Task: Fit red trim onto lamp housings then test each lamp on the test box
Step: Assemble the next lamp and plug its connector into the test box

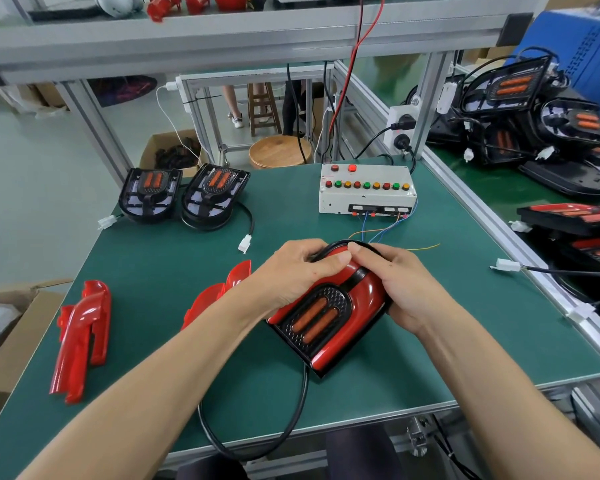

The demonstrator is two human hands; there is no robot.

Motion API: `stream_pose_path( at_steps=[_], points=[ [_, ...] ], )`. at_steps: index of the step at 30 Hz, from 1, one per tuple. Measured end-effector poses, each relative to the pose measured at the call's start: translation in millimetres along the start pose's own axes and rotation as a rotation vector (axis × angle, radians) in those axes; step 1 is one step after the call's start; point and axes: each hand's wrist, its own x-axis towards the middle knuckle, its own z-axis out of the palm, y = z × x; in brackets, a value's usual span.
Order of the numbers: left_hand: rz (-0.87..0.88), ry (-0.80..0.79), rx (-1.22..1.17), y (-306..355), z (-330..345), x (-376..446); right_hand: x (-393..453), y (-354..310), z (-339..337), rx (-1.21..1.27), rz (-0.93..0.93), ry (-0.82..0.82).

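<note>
A: Two hands are seen from the head camera, both clamped on one lamp housing (321,318) lying near the front middle of the green mat (465,323). What is shown of the grip?

B: The left hand (291,275) is curled over the far left side, its thumb pressed flat on the red trim (369,292) at the rounded top. The right hand (407,289) is wrapped round the right edge, with its thumb laid beside the other. The fingers are closed on the part, not spread.

A: Where is the rest laid out?

B: The test box (366,190) is set just beyond the hands, with one red lamp lit on top. Two bare black housings (182,195) are stood at the far left. Loose trim pieces (80,337) are laid to the left, and another (222,292) is partly hidden under the left forearm. A black cable (257,441) is looped off the front edge.

A: How should this step be done well?

B: By the look of it, the trim is being seated. Pressure is best applied evenly along the rim with both thumbs, working from the rounded end, until no gap is left. The cable should be kept clear of the seam.
</note>
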Motion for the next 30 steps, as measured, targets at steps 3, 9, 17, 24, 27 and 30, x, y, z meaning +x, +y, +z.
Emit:
stream_pose_path(
  at_steps=[3,9,17,24,27,30],
  points=[
    [0.011,-0.001,-0.001,0.1,0.8,0.4,0.7,-0.8,0.9,0.089,0.029,0.008],
    [0.013,0.025,0.026,-2.8,-1.0,0.6,1.7,0.2,5.5,0.078,-0.007,0.049],
    [-0.085,-0.108,0.059,9.4,-9.3,-6.2,-0.4,-0.3,1.9,0.031,0.039,0.022],
    [-0.127,-0.246,0.033,6.1,-23.2,-26.3,-0.9,-10.8,-10.4,0.057,0.11,0.012],
    [-0.118,-0.207,-0.105,4.9,-20.1,-31.6,0.2,-13.7,-9.4,0.043,0.114,0.012],
    [-0.111,-0.166,-0.147,3.7,-15.6,-35.0,0.7,-15.1,-8.4,0.04,0.125,0.014]
  ],
)
